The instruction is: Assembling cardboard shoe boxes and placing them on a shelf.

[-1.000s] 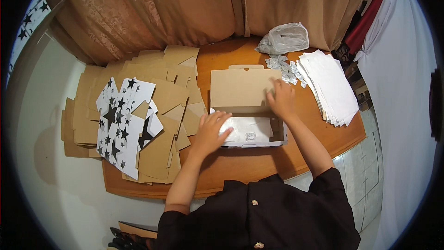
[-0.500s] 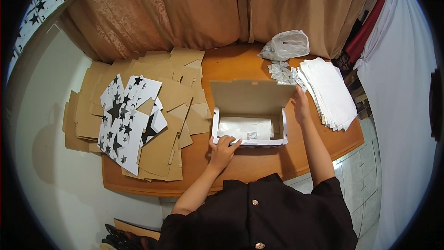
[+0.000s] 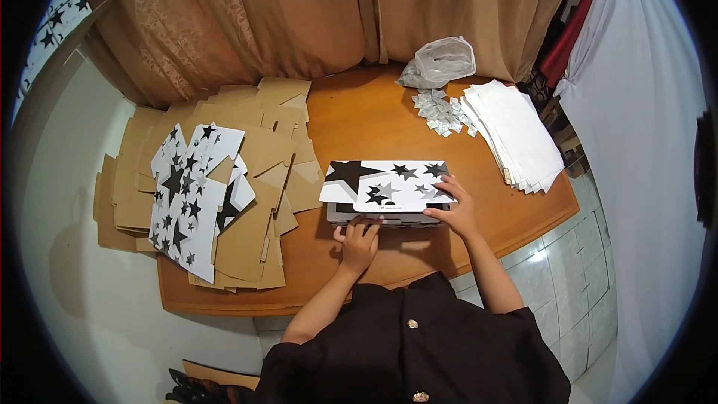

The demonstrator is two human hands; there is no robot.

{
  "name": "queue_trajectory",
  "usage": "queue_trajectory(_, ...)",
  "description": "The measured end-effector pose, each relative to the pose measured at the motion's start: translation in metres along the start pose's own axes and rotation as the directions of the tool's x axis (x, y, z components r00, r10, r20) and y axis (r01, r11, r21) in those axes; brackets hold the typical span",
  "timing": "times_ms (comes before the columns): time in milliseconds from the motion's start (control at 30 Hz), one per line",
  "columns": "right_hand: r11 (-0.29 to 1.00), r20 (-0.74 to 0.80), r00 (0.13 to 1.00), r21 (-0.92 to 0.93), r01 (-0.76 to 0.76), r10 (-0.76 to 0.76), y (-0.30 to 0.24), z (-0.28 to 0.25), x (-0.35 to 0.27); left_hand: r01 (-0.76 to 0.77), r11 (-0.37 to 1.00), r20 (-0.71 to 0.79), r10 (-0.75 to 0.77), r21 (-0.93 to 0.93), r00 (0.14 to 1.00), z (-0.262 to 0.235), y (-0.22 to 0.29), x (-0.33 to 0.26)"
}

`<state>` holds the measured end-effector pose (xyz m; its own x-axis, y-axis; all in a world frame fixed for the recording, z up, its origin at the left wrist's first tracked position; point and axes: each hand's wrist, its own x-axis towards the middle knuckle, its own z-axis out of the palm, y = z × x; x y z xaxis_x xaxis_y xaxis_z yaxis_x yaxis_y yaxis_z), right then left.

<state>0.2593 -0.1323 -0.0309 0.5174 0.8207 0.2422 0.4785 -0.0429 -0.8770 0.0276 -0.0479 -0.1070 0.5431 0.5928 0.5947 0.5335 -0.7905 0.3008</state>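
Observation:
A white cardboard box (image 3: 351, 218) with black and grey stars stands near the table's front edge, its lid (image 3: 389, 193) lowered almost over the opening. My right hand (image 3: 458, 208) grips the lid at its right front corner, thumb at the front edge and fingers on top. At the front wall, my left hand (image 3: 359, 245) holds the box with bent fingers at the rim, left of the middle. The lid hides the inside of the box now.
Flat brown cardboard blanks (image 3: 254, 150) are piled on the left, with star-printed blanks (image 3: 187, 202) on top. Farther right lie many small sachets (image 3: 441, 111), a clear plastic bag (image 3: 445, 60) and a stack of white sheets (image 3: 516, 135). Brown curtains (image 3: 299, 15) hang behind the wooden table (image 3: 351, 120).
The lid has swung forward and down from upright, covering the white packet and small sachet inside. My right hand came nearer with it; my left hand stays at the front wall.

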Motion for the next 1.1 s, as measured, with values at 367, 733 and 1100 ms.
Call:
queue_trajectory(367, 0.770, 0.177, 0.969, -0.589, 0.245, -0.173, -0.036, 0.022, -0.020, -0.031, 0.998, -0.177, 0.042, 0.061, 0.983, -0.002, -0.006, -0.013)
queue_trajectory(733, 0.698, 0.307, 0.899, -0.567, 0.437, -0.314, -0.011, 0.051, -0.031, -0.044, 0.999, -0.148, 0.048, 0.033, 0.988, 0.000, -0.010, -0.010)
queue_trajectory(1100, 0.704, 0.263, 0.870, -0.512, 0.491, -0.416, 0.006, 0.055, -0.037, -0.063, 0.995, 0.007, 0.064, -0.074, 0.998, -0.013, -0.027, 0.019)
